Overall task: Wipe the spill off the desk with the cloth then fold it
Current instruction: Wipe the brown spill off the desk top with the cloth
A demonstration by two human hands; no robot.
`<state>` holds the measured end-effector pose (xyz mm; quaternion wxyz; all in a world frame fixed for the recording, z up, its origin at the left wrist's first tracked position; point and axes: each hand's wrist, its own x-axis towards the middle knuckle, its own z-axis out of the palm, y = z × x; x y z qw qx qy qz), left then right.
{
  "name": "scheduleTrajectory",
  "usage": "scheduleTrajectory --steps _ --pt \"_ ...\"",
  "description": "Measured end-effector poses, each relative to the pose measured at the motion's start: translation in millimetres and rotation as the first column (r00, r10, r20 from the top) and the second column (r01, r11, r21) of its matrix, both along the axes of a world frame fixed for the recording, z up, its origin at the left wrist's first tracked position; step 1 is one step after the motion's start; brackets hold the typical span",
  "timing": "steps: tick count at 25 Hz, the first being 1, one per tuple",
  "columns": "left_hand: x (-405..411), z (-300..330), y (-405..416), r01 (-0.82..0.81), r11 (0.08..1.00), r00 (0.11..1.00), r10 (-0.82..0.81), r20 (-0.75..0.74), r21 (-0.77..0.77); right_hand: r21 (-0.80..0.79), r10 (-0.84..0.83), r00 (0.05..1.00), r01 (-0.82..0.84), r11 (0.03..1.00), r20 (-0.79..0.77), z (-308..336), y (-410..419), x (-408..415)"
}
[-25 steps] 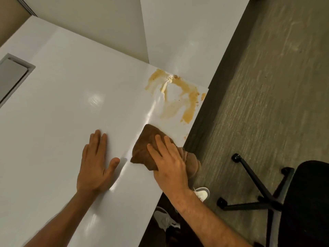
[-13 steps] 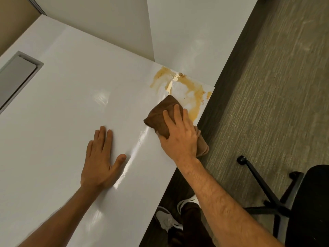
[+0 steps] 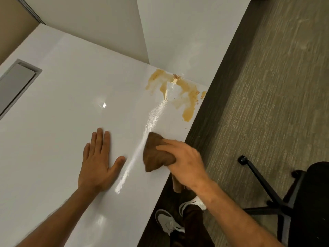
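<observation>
The right hand (image 3: 187,163) has its grip closed round one bunched brown cloth (image 3: 156,155), fingers curled over the top and pressing it to the white bench (image 3: 71,104) near the front edge, well short of the spill (image 3: 179,93); a tail of cloth hangs off that edge below the wrist. Bunching gives a thick pad for scrubbing. The left hand (image 3: 99,161) lies flat on the bench, fingers straight and holding nothing, probably to brace the body. One orange-brown spill is present, with a cleared patch in its middle and one wet streak (image 3: 153,118) running from it to the cloth. Most of the spill remains; folding is not begun. Count: two hands, one cloth, one spill, one office chair (image 3: 302,202).
</observation>
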<state>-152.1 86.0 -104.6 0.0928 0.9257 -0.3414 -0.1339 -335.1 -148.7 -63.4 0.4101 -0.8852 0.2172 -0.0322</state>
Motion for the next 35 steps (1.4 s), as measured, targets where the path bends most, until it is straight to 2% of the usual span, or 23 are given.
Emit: scheduleTrajectory --steps 1,3,4,7,9,11,16,18,20,21,22,23,24,25,26,27,28,32,35 --pt "0.0 -0.4 0.4 -0.006 1.000 1.000 0.006 -0.001 -0.009 0.073 -0.105 0.993 0.101 0.992 0.057 4.5 -13.7 -6.4" --pt "0.3 -1.5 0.7 -0.010 1.000 1.000 0.010 -0.002 -0.018 0.076 -0.225 0.961 0.215 0.974 0.161 8.2 -46.8 -9.8" --pt "0.4 -2.3 1.2 -0.010 1.000 1.000 0.010 -0.005 -0.017 0.033 -0.218 0.963 0.215 0.976 0.161 7.4 -62.5 -6.6" --pt "1.3 -2.7 1.5 -0.009 1.000 1.000 0.009 -0.010 -0.015 -0.197 -0.089 0.993 0.073 0.978 -0.076 -0.7 -81.4 8.9" --pt "1.1 -2.4 1.5 -0.011 1.000 1.000 0.010 -0.011 -0.020 -0.255 -0.059 0.995 0.036 0.966 -0.082 -5.1 -70.7 7.3" --pt "0.6 -2.3 2.2 -0.013 1.000 1.000 0.013 -0.013 -0.024 -0.239 -0.009 0.999 -0.003 0.971 -0.050 -5.2 -49.5 -4.9" --pt "0.8 0.8 -0.3 -0.008 1.000 1.000 0.007 -0.021 -0.022 -0.073 0.184 0.954 -0.206 0.976 -0.237 13.0 1.9 -21.4" --pt "0.3 1.7 -0.9 -0.003 1.000 1.000 0.003 -0.019 -0.015 0.108 0.133 0.964 -0.110 0.988 -0.229 28.0 -6.7 -15.0" --pt "0.6 0.6 -0.4 -0.004 1.000 1.000 0.004 -0.015 -0.015 0.380 0.016 0.987 0.046 0.924 -0.159 47.1 -26.4 3.6" --pt "0.8 -0.1 -0.7 -0.004 1.000 1.000 0.004 -0.015 -0.018 0.454 -0.075 0.992 0.111 0.884 -0.097 50.5 -36.6 15.3" --pt "1.0 -0.7 -0.7 -0.003 1.000 1.000 0.003 -0.015 -0.021 0.463 -0.176 0.984 0.167 0.871 -0.024 48.1 -44.5 28.9" --pt "1.3 -1.3 -1.1 -0.001 1.000 1.000 0.001 -0.014 -0.023 0.415 -0.230 0.972 0.194 0.889 0.038 41.5 -48.8 44.4" --pt "1.2 -1.8 -0.2 -0.001 1.000 1.000 0.001 -0.013 -0.022 0.298 -0.209 0.975 0.178 0.938 0.074 31.3 -48.6 58.7" --pt "1.1 -2.2 0.1 -0.003 1.000 1.000 0.003 -0.010 -0.020 0.113 -0.114 0.992 0.108 0.988 0.052 19.6 -45.3 71.1" --pt "1.0 -2.6 0.5 -0.005 1.000 1.000 0.005 -0.007 -0.019 -0.097 -0.008 0.999 0.004 0.995 -0.034 4.3 -40.2 79.6" --pt "0.9 -3.1 0.5 -0.007 1.000 1.000 0.007 -0.005 -0.019 -0.242 0.050 0.992 -0.076 0.967 -0.112 -9.2 -35.0 86.0" --pt "1.0 -3.4 0.3 -0.008 1.000 1.000 0.007 -0.006 -0.021 -0.319 0.067 0.988 -0.110 0.941 -0.142 -18.4 -31.0 90.9" --pt "1.8 -3.2 0.5 -0.005 0.999 1.000 0.005 -0.014 -0.051 -0.255 0.116 0.993 -0.119 0.960 -0.028 -29.6 -17.0 94.9" --pt "2.1 -1.8 0.2 0.000 0.998 1.000 -0.001 -0.024 -0.063 -0.172 0.210 0.978 -0.205 0.964 0.008 -31.8 17.2 73.5"
